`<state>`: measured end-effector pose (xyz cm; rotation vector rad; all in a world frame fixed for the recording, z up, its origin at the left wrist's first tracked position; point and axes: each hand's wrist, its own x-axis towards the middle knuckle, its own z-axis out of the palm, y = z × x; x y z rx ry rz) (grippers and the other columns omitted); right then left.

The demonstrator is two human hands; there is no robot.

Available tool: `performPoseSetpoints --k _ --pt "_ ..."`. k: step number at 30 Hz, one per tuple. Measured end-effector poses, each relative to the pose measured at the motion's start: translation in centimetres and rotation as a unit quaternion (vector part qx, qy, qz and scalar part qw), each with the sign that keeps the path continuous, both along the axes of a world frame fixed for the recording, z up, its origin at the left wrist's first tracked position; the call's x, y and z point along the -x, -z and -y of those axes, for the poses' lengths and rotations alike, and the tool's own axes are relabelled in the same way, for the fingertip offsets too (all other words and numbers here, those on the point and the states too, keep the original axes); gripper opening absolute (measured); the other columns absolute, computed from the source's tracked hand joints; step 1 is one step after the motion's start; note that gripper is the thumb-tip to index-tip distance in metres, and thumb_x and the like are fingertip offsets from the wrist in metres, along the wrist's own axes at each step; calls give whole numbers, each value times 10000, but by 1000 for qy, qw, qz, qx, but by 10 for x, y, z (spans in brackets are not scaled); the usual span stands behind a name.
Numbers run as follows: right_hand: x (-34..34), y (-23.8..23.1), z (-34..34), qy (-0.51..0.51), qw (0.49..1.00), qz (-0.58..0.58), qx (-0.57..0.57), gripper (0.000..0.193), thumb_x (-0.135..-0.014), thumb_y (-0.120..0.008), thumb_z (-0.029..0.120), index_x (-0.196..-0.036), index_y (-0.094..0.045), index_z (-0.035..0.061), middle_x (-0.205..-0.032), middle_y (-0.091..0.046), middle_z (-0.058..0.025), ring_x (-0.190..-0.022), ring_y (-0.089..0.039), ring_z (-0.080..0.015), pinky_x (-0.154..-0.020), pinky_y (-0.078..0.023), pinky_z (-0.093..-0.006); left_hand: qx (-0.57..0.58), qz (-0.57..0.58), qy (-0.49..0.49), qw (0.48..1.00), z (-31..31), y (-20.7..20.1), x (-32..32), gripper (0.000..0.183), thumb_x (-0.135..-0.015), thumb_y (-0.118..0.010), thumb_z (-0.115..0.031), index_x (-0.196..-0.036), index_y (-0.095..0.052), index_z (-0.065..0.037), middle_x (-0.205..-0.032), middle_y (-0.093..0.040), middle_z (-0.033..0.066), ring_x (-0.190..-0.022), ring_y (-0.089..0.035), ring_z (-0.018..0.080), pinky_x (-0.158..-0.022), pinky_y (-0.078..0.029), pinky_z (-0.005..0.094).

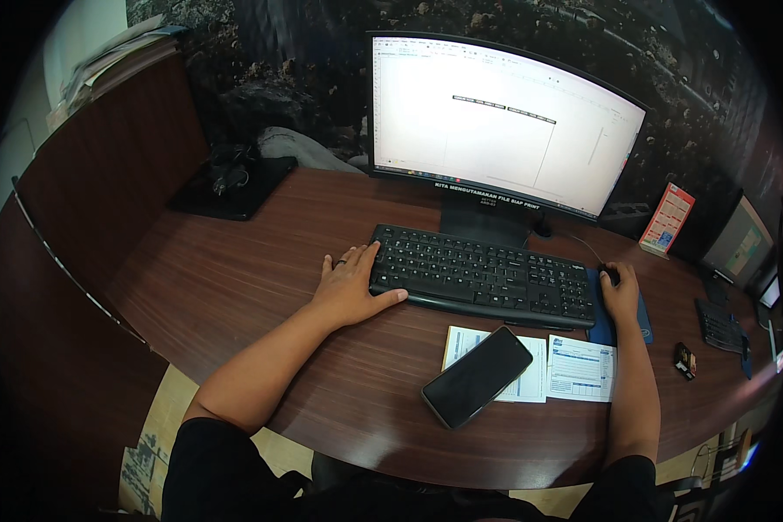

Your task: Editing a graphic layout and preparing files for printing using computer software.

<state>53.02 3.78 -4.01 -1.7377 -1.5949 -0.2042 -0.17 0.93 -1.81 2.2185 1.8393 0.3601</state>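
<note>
My left hand point(351, 287) rests at the left end of a black keyboard point(483, 274), fingers spread out, thumb along its front edge and a dark ring on one finger. On the right, my right hand point(619, 291) is curved over a black computer mouse point(612, 276), which shows only in part under the fingers. The mouse sits on a blue mouse pad point(645, 322). Behind the keyboard stands a monitor point(505, 122), lit with a mostly white drawing window holding two dark strips and thin lines.
A dark smartphone point(478, 377) lies tilted across printed paper forms point(582, 368) in front of the keyboard. A small dark box point(685, 360), a desk calendar point(667, 219) and a second keyboard point(720, 324) are at right. A black flat device point(235, 187) lies back left beside a wooden partition point(113, 148).
</note>
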Motion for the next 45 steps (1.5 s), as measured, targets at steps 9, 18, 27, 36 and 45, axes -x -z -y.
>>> performPoseSetpoints --k 9,18,27,36,45 --pt "4 0 1 0 1000 -1 12 258 -871 -717 138 -1099 -700 18 -1117 -660 -160 -1059 -654 -346 -936 -504 -407 5 -3 -5 1000 4 1 3 1120 -830 -620 -766 -1591 -249 -32 -1605 -327 266 -1527 -265 395 -1225 -114 642" --pt "-1 -14 4 -110 992 35 -42 328 -823 -726 134 -1130 -651 48 -1117 -654 -181 -1055 -654 -359 -915 -528 -416 -50 5 -2 999 -6 3 -3 1158 -768 -684 -770 -1571 -305 -27 -1566 -397 260 -1488 -346 389 -1202 -165 659" --pt "49 -56 37 -311 934 7 176 100 -846 -687 79 -907 -762 106 -1409 -597 -117 -1338 -511 -315 -1093 -433 -437 -39 14 -26 999 -2 -1 -11 1115 -772 -755 -662 -1585 -301 -49 -1558 -427 259 -1469 -386 401 -1205 -177 647" --pt "60 -58 43 -282 944 72 155 128 -826 -728 79 -943 -749 124 -1461 -538 -179 -1392 -457 -360 -1150 -378 -468 -48 0 -20 999 -4 8 -1 1163 -751 -722 -744 -1581 -299 -48 -1546 -436 263 -1466 -391 392 -1199 -183 662" --pt "28 -69 39 -254 935 111 219 189 -771 -632 -2 -855 -764 103 -1468 -556 -158 -1414 -448 -352 -1154 -387 -440 -49 8 -21 999 -4 5 -3 1165 -748 -726 -743 -1573 -309 -34 -1540 -441 269 -1466 -390 395 -1193 -194 667"
